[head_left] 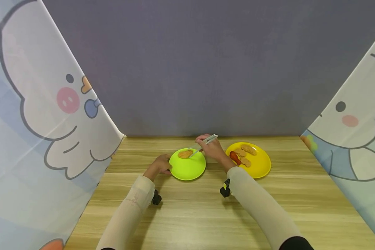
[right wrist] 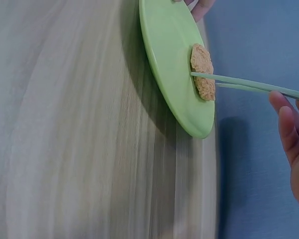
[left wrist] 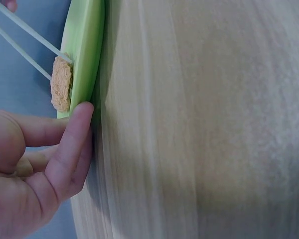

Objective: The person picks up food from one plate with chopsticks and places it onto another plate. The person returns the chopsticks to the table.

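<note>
A lime-green plate (head_left: pixel 187 171) is before me, and my left hand (head_left: pixel 160 164) pinches its left rim between thumb and fingers. Toward the plate's far side lies a breaded fried piece (head_left: pixel 185 154), like a chicken cutlet. My right hand (head_left: pixel 210 147) holds a pair of pale grey-green chopsticks (right wrist: pixel 239 81) above the plate's right edge. Their tips straddle the fried piece; one stick crosses its face in the right wrist view. In the left wrist view, the left fingertips (left wrist: pixel 81 112) press against the rim just below the fried piece (left wrist: pixel 62 84).
To the right, a yellow plate (head_left: pixel 259 170) carries a red-brown drumstick (head_left: pixel 235 158) and several breaded pieces, partly behind the right forearm. Both plates are on a wood-grain table (head_left: pixel 187 215). A grey panel (head_left: pixel 212 69) rises at the back, with cartoon-printed cloths on either side.
</note>
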Demonstrator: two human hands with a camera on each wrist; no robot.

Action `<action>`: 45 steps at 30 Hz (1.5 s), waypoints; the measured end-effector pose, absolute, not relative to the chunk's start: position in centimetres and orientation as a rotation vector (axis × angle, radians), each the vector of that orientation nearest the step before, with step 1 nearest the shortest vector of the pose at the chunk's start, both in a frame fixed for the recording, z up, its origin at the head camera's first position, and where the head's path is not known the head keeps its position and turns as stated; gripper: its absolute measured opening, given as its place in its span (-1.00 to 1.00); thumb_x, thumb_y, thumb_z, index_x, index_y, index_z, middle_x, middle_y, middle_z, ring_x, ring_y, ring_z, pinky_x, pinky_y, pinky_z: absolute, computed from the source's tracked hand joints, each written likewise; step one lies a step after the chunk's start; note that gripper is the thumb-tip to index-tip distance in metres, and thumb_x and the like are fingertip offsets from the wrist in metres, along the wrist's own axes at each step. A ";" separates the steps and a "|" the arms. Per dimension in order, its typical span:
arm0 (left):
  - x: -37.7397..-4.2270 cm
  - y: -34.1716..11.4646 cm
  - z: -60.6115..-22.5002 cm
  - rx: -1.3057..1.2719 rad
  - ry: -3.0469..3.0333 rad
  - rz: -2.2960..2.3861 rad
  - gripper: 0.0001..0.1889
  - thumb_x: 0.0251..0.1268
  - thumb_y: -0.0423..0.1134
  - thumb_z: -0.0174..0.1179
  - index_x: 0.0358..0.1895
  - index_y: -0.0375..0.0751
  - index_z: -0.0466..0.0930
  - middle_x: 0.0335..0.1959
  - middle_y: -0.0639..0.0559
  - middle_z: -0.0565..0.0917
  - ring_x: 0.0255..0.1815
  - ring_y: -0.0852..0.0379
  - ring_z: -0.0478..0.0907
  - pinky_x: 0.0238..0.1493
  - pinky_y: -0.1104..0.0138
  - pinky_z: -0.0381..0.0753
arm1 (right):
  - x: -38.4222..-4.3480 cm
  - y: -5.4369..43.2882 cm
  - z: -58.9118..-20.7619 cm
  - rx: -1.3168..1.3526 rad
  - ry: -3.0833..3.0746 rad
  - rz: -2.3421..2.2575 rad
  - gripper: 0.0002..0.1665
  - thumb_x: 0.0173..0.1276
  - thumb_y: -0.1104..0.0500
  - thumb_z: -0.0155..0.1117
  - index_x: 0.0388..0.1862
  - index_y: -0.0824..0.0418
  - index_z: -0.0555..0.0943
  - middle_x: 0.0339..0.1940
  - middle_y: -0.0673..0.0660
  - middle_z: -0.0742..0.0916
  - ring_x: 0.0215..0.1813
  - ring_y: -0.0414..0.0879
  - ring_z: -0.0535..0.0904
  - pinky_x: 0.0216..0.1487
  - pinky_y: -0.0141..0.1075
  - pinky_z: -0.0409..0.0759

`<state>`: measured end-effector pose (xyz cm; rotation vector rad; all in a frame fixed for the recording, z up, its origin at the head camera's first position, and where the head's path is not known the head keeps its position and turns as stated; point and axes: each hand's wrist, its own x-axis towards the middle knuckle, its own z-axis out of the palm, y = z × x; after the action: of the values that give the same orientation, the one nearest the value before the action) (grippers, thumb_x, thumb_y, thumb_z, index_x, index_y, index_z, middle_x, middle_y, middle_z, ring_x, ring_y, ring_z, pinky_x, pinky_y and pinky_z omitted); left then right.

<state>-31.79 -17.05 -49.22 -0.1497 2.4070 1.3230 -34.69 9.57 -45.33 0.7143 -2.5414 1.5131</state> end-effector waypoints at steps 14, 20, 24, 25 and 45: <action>-31.8 -16.9 -49.3 -0.153 2.423 1.315 -0.37 0.27 -0.60 0.15 0.46 -0.38 0.35 0.10 -0.35 0.59 -0.24 -0.03 0.71 -0.31 0.27 0.85 | -35.1 9.9 -46.7 0.383 -2.407 1.815 -0.68 0.57 0.12 0.18 -0.06 0.39 0.67 -0.34 0.48 0.75 -0.50 0.07 0.75 -0.56 -0.09 0.76; -31.8 -16.9 -49.2 -0.158 2.413 1.309 -0.35 0.29 -0.59 0.14 0.48 -0.38 0.31 0.12 -0.35 0.58 -0.19 -0.05 0.70 -0.29 0.27 0.85 | -35.0 9.8 -46.9 0.332 -2.357 1.876 -0.70 0.55 0.14 0.21 -0.08 0.39 0.67 -0.35 0.50 0.75 -0.60 -0.19 0.68 -0.51 -0.18 0.80; -31.8 -16.9 -49.3 -0.156 2.411 1.308 -0.36 0.28 -0.60 0.13 0.47 -0.38 0.33 0.06 -0.34 0.60 -0.22 -0.04 0.70 -0.29 0.28 0.85 | -34.8 9.8 -47.4 0.243 -2.322 1.935 -0.71 0.54 0.14 0.22 -0.05 0.37 0.68 -0.28 0.47 0.74 -0.59 -0.23 0.69 -0.47 -0.23 0.81; -31.8 -16.9 -49.3 -0.155 2.412 1.307 -0.36 0.28 -0.60 0.13 0.47 -0.38 0.33 0.06 -0.34 0.60 -0.23 -0.04 0.70 -0.30 0.28 0.85 | -34.8 9.8 -47.5 0.222 -2.317 1.946 -0.70 0.54 0.13 0.22 -0.03 0.37 0.68 -0.27 0.46 0.73 -0.58 -0.24 0.69 -0.47 -0.25 0.81; -31.8 -16.9 -49.1 -0.149 2.427 1.270 -0.39 0.31 -0.59 0.15 0.45 -0.38 0.35 0.07 -0.33 0.60 -0.22 -0.03 0.72 -0.27 0.29 0.85 | -34.1 11.4 -47.9 0.102 -2.074 2.179 -0.64 0.55 0.20 0.18 0.01 0.55 0.60 -0.27 0.60 0.68 -0.57 -0.01 0.76 -0.47 -0.19 0.81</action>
<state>-31.80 -16.94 -49.12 -0.1493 2.4269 1.2699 -34.09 11.45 -47.90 0.1020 -2.0737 2.1791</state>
